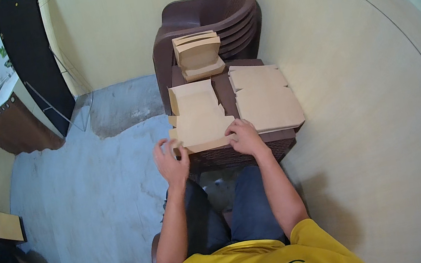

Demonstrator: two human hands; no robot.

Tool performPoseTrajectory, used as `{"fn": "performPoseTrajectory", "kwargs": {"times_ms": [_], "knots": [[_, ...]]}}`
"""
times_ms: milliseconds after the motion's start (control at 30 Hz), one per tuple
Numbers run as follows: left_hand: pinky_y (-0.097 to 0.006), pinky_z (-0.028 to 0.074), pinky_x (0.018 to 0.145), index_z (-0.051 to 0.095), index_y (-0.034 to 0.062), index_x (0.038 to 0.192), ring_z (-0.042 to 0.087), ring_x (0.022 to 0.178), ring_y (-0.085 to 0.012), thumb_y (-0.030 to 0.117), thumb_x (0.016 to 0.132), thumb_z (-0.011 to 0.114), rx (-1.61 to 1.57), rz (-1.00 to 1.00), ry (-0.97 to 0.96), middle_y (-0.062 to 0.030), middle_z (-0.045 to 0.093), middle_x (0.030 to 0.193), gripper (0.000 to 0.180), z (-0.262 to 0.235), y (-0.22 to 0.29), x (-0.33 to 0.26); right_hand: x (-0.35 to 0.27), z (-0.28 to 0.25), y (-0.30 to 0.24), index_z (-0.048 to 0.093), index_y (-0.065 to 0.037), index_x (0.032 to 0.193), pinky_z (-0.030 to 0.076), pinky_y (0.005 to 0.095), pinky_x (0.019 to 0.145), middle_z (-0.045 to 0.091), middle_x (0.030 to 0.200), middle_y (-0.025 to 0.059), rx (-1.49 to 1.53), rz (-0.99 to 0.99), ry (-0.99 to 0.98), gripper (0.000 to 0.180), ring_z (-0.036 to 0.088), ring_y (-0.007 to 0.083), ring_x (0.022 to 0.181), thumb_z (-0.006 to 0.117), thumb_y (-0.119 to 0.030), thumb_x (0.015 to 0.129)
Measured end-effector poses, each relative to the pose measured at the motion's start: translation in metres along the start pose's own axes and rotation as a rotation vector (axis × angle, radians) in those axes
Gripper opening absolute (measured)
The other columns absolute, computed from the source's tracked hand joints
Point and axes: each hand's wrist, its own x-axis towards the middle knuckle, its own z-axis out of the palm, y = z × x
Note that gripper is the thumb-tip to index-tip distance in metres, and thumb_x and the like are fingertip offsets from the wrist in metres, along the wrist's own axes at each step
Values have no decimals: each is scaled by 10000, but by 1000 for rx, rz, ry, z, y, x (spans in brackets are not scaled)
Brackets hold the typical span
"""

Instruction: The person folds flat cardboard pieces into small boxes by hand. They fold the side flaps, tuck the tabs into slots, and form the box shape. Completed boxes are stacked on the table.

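Note:
A flat, unfolded tan cardboard box blank (198,119) lies on the seat of stacked brown plastic chairs (213,18). My left hand (172,161) is at the blank's near left corner, fingers curled against its edge. My right hand (243,136) presses on the near right edge of the same blank. To the right lies a pile of more flat cardboard blanks (265,98). Folded cardboard boxes (198,54) are stacked at the back of the seat.
A pale yellow wall runs along the right and back. Grey concrete floor (89,175) spreads to the left. A dark board (32,61) leans on the wall at the upper left beside a brown cabinet (12,124). A small cardboard box (6,226) sits at the far left.

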Motion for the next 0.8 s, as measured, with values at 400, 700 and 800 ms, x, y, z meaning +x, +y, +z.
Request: {"fn": "performPoseTrajectory", "kwargs": {"times_ms": [400, 700, 800], "knots": [[-382, 610, 911, 578, 132, 1574, 702, 1149, -275, -61, 853, 724, -595, -344, -290, -157, 645, 1482, 760, -1, -62, 23, 1, 6, -4, 731, -109, 1403, 387, 547, 1211, 672, 1409, 133, 45, 87, 171, 568, 572, 354, 1380, 793, -474, 973], [-537, 445, 1227, 705, 200, 1459, 482, 1508, -406, -3, 701, 842, 32, 329, -475, -44, 524, 1700, 797, -42, -32, 34, -34, -16, -8, 734, -102, 1280, 289, 591, 1323, 628, 1505, 114, -142, -65, -73, 556, 540, 340, 1468, 927, -353, 823], [-512, 456, 1214, 762, 181, 1361, 502, 1510, -362, 12, 709, 851, 53, 357, -557, -28, 613, 1625, 680, -37, -40, 38, -34, -20, -6, 722, -89, 1149, 349, 572, 1282, 680, 1360, 105, -93, -67, -72, 479, 600, 342, 1370, 965, -229, 761]]}}
